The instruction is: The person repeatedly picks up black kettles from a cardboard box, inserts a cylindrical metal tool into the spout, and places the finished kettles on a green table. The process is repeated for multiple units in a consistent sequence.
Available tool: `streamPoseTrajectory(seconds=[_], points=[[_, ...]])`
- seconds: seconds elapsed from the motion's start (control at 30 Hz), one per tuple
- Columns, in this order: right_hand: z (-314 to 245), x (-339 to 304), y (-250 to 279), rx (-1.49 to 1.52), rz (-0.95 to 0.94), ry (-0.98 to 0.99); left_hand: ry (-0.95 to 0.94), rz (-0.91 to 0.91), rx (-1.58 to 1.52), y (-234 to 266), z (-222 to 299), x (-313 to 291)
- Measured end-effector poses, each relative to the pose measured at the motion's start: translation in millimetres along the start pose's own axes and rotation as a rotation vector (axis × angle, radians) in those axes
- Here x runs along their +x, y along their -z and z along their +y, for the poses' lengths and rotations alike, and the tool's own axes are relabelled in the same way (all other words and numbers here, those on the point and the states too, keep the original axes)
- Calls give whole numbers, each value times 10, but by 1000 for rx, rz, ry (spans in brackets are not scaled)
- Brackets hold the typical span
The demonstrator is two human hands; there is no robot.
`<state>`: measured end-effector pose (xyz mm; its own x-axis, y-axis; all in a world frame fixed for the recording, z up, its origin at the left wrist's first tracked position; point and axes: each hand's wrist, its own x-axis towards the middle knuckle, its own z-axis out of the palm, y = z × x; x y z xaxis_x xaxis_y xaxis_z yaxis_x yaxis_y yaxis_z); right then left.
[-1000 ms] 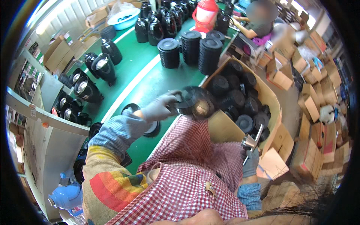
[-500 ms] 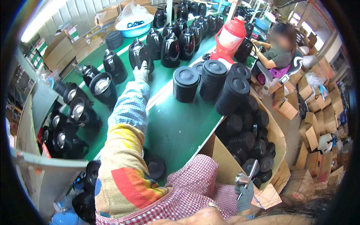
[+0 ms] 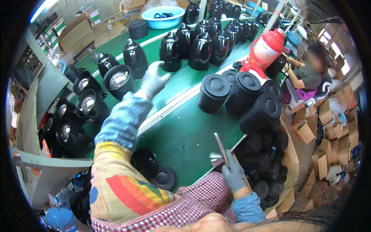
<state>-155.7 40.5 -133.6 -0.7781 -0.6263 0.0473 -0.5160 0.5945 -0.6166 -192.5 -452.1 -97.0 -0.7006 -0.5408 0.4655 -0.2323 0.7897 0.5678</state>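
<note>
Holding nothing visible in the left hand (image 3: 154, 79), gloved and loosely spread near the base of a glossy black jug (image 3: 170, 53) standing on the green table (image 3: 181, 131), while gripping a metal tool (image 3: 221, 148) by its lower end in the right hand (image 3: 233, 174), beside the carton (image 3: 292, 154). Judging by the gloss, likely to find the jug stiff, smooth and slippery, perhaps fragile inside, so best to grasp it firmly round the middle. Expect the tool to be rigid and fairly weighty.
</note>
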Motion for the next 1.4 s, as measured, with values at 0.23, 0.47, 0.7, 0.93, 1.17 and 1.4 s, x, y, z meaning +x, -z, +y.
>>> streamPoseTrajectory(seconds=[0.23,0.47,0.7,0.93,1.17,1.4], points=[[-64,333,-477,-296,-276,-8,195,-47,778,1461,-631,-827],[44,-455,314,97,150,91,-122,-35,456,1681,-201,-1009],[-213,-1419,1144,333,249,117,-770,-387,-166,2078,1853,-1781],[-208,-1911,1201,1053,150,251,-1217,-919,-732,1146,3096,-2598],[-280,-3157,446,355,567,-220,-245,-1524,-905,-73,3246,-3482],[80,-3702,33,212,545,-345,-246,-1556,-585,-573,3415,-4087]])
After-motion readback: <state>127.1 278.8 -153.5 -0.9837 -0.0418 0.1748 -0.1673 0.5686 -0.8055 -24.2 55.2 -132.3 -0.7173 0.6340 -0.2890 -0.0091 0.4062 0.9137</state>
